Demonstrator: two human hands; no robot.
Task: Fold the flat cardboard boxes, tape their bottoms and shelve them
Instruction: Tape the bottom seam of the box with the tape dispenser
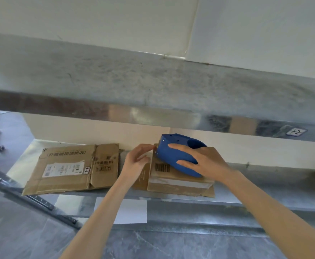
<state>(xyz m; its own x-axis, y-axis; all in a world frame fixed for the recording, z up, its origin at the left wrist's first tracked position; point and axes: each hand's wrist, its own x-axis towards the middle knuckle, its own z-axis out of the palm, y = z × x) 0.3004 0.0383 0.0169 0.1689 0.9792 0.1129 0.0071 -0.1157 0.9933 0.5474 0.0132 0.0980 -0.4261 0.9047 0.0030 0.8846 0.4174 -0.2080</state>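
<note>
Dispenser (166, 152), one; flat box (70, 168), one

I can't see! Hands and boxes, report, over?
Right hand grips blue tape dispenser on small box. Left hand at its front end. Flat box left, unfolded.

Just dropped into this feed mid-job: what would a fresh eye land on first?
The blue tape dispenser, mid-shelf, is gripped from above by the right hand and rests on a small cardboard box. The left hand has its fingertips at the dispenser's front end; whether they pinch tape is unclear. Left of them, a flattened cardboard box lies on the metal shelf.
</note>
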